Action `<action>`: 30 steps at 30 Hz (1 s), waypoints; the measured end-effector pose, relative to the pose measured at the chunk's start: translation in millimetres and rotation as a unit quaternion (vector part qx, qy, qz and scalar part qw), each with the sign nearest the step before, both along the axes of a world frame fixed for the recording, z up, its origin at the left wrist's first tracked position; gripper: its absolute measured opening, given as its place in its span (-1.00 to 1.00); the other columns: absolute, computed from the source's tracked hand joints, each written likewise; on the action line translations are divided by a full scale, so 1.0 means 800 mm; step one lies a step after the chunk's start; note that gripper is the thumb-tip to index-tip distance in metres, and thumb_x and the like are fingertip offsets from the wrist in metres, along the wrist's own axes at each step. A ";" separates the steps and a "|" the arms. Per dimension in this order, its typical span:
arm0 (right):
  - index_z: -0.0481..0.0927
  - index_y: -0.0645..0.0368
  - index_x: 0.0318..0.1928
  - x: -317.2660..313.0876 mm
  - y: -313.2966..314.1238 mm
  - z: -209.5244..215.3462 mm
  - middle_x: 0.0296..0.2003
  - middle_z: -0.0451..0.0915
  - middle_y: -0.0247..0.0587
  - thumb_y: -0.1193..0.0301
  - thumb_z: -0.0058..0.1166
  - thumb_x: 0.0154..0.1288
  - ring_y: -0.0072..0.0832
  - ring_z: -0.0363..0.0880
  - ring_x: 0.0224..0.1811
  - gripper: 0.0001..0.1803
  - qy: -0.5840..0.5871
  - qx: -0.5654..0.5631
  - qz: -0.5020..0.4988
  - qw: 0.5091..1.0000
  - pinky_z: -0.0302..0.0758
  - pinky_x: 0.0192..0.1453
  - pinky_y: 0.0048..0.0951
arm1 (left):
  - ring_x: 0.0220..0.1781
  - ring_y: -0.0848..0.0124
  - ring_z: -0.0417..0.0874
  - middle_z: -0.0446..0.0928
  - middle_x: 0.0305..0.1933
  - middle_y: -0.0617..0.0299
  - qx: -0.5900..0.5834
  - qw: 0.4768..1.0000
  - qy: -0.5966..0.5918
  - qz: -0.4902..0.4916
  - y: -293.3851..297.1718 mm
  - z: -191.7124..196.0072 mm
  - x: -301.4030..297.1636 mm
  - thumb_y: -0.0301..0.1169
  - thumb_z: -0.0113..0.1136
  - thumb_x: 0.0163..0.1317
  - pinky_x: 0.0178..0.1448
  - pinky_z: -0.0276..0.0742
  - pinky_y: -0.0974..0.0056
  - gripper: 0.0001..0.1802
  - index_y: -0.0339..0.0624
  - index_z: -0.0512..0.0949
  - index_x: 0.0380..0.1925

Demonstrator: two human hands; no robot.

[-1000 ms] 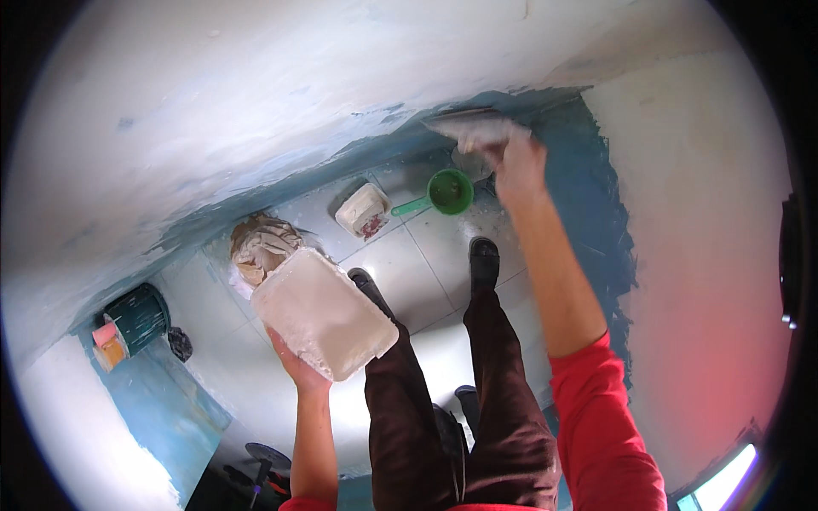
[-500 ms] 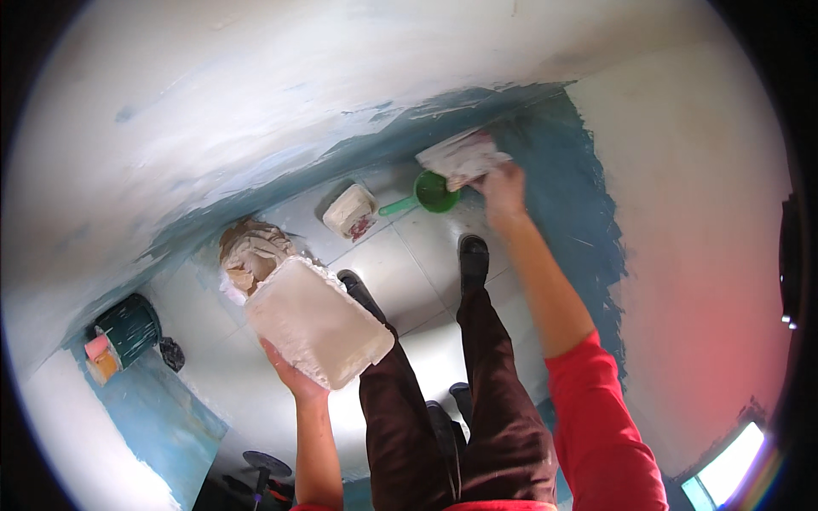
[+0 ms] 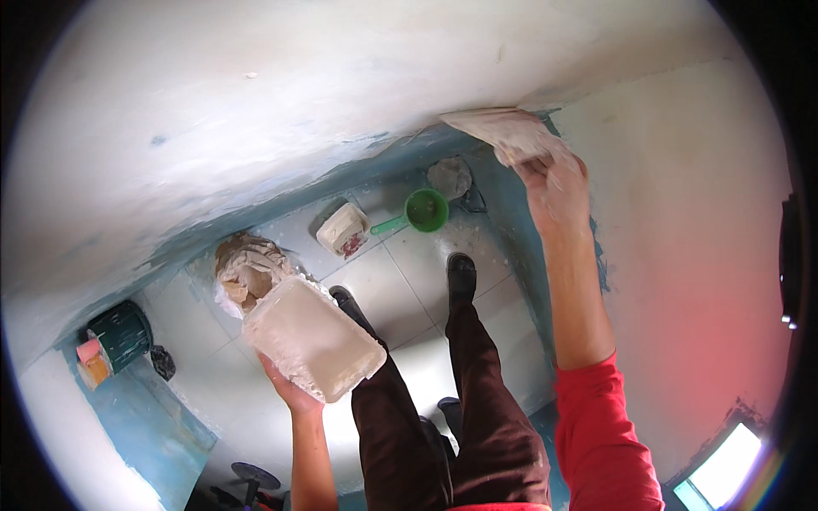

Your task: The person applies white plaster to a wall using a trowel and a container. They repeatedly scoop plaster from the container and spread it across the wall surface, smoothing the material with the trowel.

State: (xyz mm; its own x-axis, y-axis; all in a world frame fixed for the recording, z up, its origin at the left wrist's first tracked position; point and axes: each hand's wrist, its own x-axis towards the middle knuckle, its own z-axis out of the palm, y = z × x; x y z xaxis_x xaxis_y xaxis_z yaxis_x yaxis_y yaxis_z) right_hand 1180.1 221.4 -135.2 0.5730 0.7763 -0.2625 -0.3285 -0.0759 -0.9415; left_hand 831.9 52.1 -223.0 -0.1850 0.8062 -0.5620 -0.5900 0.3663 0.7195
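Note:
My left hand (image 3: 292,390) is closed on the edge of a whitish rectangular tub (image 3: 315,336) crusted with putty along its rim, held out low in front of me. With my right hand (image 3: 558,192) I grip a wide, putty-smeared putty knife (image 3: 509,134). Its blade lies against the partly coated wall (image 3: 358,77), close to the corner with the right-hand wall (image 3: 682,213). My fingers partly hide the knife's grip.
On the tiled floor lie a green dipper (image 3: 426,210), a small white container (image 3: 343,228), an open bag (image 3: 249,268) and a greyish bag (image 3: 450,177) by the corner. A dark green bucket (image 3: 123,334) stands at the left. My feet are among these things.
My right hand has moved the putty knife up and right, from over the dipper to the wall near the corner. My left hand and the tub have shifted slightly down.

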 end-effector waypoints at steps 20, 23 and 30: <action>0.50 0.45 -0.26 0.024 0.036 -0.026 -0.30 0.58 -0.02 0.57 -0.17 0.28 -0.29 0.60 -0.23 -0.82 0.016 -0.047 0.041 0.998 0.62 -0.15 -0.39 | 0.41 0.18 0.18 0.12 0.41 0.16 -0.026 0.999 0.027 0.005 0.004 0.007 0.007 0.16 -0.31 0.39 0.42 0.13 0.04 -0.26 -0.07 0.03 0.39; 0.50 0.42 -0.18 0.021 0.003 0.018 -0.25 0.57 -0.04 0.51 -0.17 0.31 -0.31 0.59 -0.16 -0.78 0.083 -0.055 0.030 0.995 0.60 -0.10 -0.36 | 0.40 0.19 0.19 0.13 0.40 0.17 -0.021 1.000 0.017 -0.006 0.003 0.009 0.004 0.16 -0.31 0.39 0.42 0.13 0.06 -0.26 -0.07 0.03 0.39; 0.50 0.39 -0.12 0.020 -0.054 -0.100 -0.21 0.58 -0.07 0.53 -0.16 0.28 -0.32 0.61 -0.23 -0.76 0.056 -0.207 0.030 0.976 0.60 -0.19 -0.37 | 0.39 0.20 0.20 0.14 0.39 0.18 0.002 1.000 -0.022 -0.013 0.019 0.035 0.019 0.14 -0.30 0.40 0.40 0.18 0.05 -0.28 -0.05 0.03 0.39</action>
State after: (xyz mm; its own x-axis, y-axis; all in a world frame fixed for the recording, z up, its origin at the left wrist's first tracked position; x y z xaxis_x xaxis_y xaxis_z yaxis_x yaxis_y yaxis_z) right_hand 1195.8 178.0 -214.8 0.4793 0.6218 -0.6194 -0.4098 -0.4655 -0.7844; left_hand 847.1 67.1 -194.7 -0.1388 0.8121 -0.5667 -0.6122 0.3795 0.6937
